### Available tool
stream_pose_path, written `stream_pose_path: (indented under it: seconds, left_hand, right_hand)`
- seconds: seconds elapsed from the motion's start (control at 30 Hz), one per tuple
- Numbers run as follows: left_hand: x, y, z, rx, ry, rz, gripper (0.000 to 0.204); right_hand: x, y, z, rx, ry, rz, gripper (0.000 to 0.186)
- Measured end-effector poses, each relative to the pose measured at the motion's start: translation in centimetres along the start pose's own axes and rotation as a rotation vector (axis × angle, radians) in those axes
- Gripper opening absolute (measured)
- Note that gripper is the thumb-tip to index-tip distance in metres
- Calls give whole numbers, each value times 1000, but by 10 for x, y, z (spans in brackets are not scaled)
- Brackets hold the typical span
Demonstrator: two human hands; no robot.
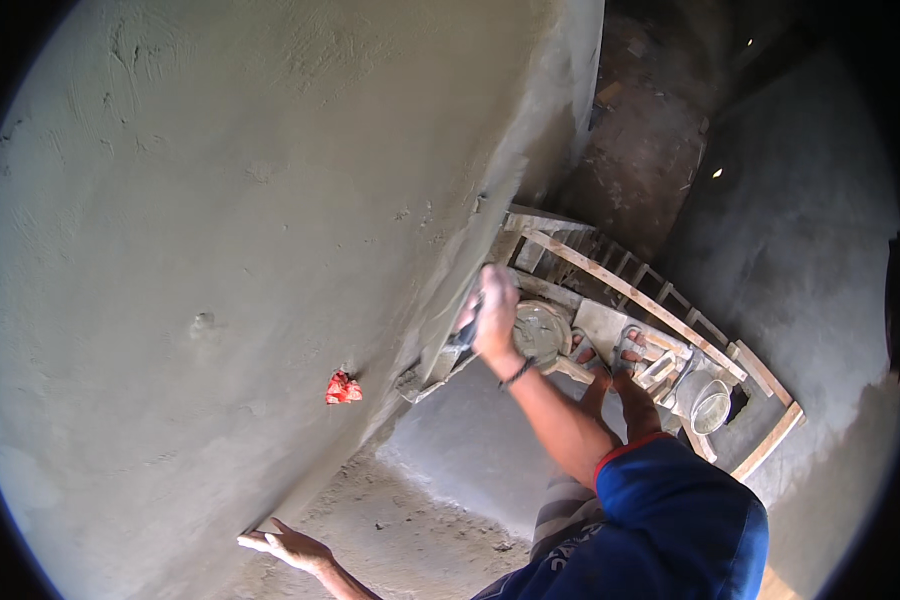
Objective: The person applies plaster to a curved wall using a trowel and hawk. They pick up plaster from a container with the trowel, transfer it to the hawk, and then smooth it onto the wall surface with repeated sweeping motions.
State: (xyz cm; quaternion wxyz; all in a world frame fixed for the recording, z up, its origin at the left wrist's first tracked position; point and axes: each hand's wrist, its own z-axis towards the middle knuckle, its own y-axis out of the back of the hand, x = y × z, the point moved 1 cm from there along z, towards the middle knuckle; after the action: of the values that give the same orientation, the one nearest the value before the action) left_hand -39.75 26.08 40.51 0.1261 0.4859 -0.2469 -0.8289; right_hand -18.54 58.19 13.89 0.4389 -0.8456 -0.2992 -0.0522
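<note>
The right hand (494,318) was raised against the far right edge of the grey plastered wall (220,240), its fingers curled closed around a dark handle (467,333); motion blur hid the exact grip and most of the tool it belonged to. A dark band (518,374) circled that wrist. The left hand (295,550) was lower, at the near edge of the same wall, its fingers stretched almost straight and its thumb lifted apart; it was close to a thin dark line along that edge, and whether it had hold of anything there could not be told. The wall filled the left side of the scene, mostly smooth, with rough patches at its far end. Between the two hands, a crumpled red piece (343,389) stuck out from the plaster. To the right of the right hand, a round tub (567,331) of grey mortar was on the wooden scaffold beside the person's sandalled feet (630,346). Farther right was a pale bucket (691,400), and a long timber rail (630,291) slanted along the far side of the scaffold.
</note>
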Motion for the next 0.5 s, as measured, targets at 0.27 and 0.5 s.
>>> stream_pose_path:
  seconds: [0.27,0.5]
  left_hand:
    - [13,2,5,-16,-43,-75,91]
    - [8,7,4,17,-29,-61,90]
  right_hand:
    - [-43,47,128,-101,-144,36,25]
    - [-12,-22,82,-30,-20,-46,26]
